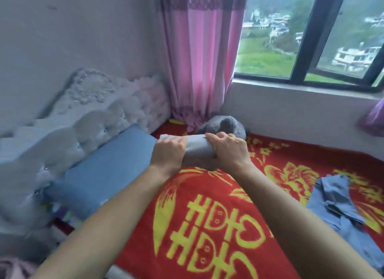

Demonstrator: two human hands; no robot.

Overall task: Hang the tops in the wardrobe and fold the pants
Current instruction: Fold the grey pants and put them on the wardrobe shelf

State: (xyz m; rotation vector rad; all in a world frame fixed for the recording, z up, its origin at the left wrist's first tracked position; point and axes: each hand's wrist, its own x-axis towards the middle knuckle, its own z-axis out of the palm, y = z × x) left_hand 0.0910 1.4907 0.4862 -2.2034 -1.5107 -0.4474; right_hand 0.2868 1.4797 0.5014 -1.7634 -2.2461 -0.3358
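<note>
pants [197, 154] folded small, both hands grip: left hand [169, 152], right hand [228, 152], fingers curled round. fold step looks done. next: lay on bed [207, 195], take jeans [336, 197].

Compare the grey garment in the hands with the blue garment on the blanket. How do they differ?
The grey garment is a compact folded bundle; the blue garment lies loose and rumpled. The left hand and right hand grip the grey garment; the blue garment rests untouched on the red blanket. Both are cloth.
</note>
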